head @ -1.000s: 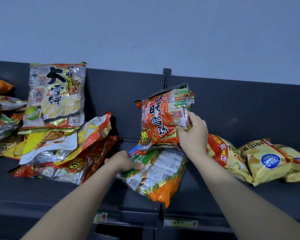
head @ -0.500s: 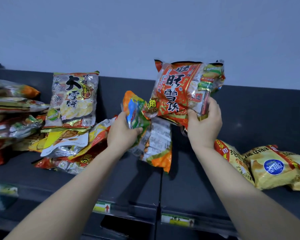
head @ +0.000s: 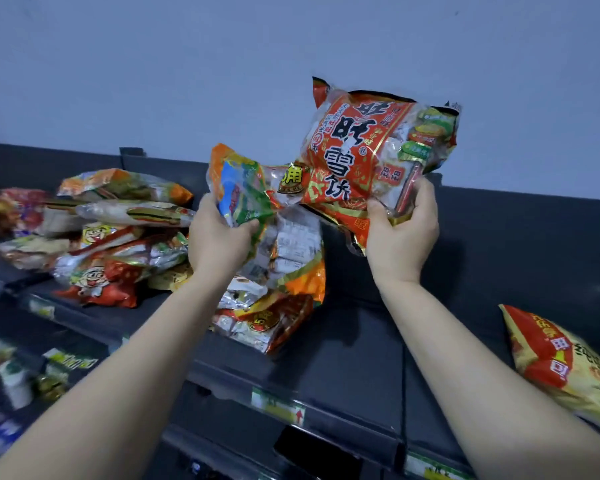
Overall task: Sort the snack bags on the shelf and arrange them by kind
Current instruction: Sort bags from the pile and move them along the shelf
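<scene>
Well, on my screen I see both hands raised in front of the dark shelf (head: pixel 354 362). The right hand (head: pixel 400 233) grips a red rice-cracker bag (head: pixel 364 150) by its lower edge, with the fingers curled round the crumpled foil and the thumb on the side facing me. The bag stands upright in the air, its top against the pale wall (head: pixel 187 81).

The left hand (head: pixel 219 240) holds an orange and green snack bag (head: pixel 243 188) near its top. The fingers are closed on it, and the rest of the bag hangs down behind the hand. The two held bags touch at their near corners.

Under the hanging bag, a red bag with a "5" badge (head: pixel 274 323) lies flat on the shelf. To the left, a heap of mixed bags (head: pixel 125 216) is piled on the shelf, and several show a cartoon face. At the far right one yellow and red bag (head: pixel 561 362) lies near the shelf edge — well apart from the hands. A price label with a red arrow (head: pixel 279 407) sits on the front rail.
</scene>
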`<state>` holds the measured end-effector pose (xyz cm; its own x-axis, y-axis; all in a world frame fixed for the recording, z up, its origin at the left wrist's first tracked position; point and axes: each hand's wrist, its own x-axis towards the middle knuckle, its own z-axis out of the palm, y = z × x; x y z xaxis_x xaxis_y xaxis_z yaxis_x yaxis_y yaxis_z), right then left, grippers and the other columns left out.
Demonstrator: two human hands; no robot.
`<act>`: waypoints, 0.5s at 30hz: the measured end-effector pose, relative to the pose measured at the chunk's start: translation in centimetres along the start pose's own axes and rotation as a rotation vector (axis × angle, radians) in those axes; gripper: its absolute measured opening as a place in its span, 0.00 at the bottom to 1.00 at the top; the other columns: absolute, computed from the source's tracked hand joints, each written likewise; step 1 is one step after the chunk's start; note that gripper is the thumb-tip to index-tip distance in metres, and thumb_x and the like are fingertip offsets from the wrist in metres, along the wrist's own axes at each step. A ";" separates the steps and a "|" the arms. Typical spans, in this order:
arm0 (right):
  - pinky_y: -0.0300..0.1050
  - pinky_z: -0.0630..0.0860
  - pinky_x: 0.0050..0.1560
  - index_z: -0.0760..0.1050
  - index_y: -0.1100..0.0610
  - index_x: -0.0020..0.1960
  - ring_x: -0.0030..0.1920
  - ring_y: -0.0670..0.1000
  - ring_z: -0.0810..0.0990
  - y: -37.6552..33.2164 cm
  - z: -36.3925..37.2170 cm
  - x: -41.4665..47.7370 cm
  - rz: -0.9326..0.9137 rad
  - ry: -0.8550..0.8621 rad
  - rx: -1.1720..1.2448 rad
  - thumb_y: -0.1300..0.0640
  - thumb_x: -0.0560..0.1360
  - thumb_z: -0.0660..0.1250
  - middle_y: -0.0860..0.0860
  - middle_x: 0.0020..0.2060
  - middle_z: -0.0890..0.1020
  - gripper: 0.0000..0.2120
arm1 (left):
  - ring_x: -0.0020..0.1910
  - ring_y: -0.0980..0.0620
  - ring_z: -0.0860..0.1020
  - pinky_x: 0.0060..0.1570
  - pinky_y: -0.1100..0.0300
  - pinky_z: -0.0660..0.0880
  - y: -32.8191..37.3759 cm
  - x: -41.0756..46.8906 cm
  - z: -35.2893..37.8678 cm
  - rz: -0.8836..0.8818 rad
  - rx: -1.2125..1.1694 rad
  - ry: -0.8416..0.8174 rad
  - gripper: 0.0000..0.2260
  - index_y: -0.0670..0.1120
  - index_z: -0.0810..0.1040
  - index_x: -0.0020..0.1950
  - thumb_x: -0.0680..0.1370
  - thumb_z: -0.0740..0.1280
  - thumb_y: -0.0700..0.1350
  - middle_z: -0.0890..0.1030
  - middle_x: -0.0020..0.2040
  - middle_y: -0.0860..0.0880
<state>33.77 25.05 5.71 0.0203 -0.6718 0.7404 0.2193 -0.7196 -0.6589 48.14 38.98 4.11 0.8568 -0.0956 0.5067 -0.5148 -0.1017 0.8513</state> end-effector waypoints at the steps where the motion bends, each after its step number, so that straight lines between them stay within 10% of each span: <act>1: 0.40 0.74 0.57 0.74 0.57 0.62 0.56 0.49 0.77 -0.5 1.1 -0.4 -0.002 -0.006 0.015 0.64 0.71 0.71 0.50 0.54 0.79 0.20 | 0.45 0.45 0.79 0.48 0.46 0.79 -0.5 0.7 -1.0 -0.031 -0.039 0.025 0.15 0.49 0.71 0.49 0.70 0.76 0.44 0.80 0.46 0.49; 15: 0.37 0.73 0.54 0.75 0.59 0.60 0.52 0.49 0.77 -5.6 20.9 -9.9 -0.004 -0.109 0.080 0.64 0.71 0.72 0.50 0.51 0.80 0.18 | 0.44 0.46 0.79 0.47 0.49 0.79 -11.6 11.9 -17.5 -0.106 -0.041 0.127 0.15 0.49 0.70 0.48 0.71 0.75 0.41 0.79 0.43 0.51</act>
<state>52.77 39.43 4.82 0.1239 -0.6431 0.7557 0.2962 -0.7029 -0.6467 64.85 56.30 2.68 0.9046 0.0393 0.4243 -0.4215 -0.0639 0.9046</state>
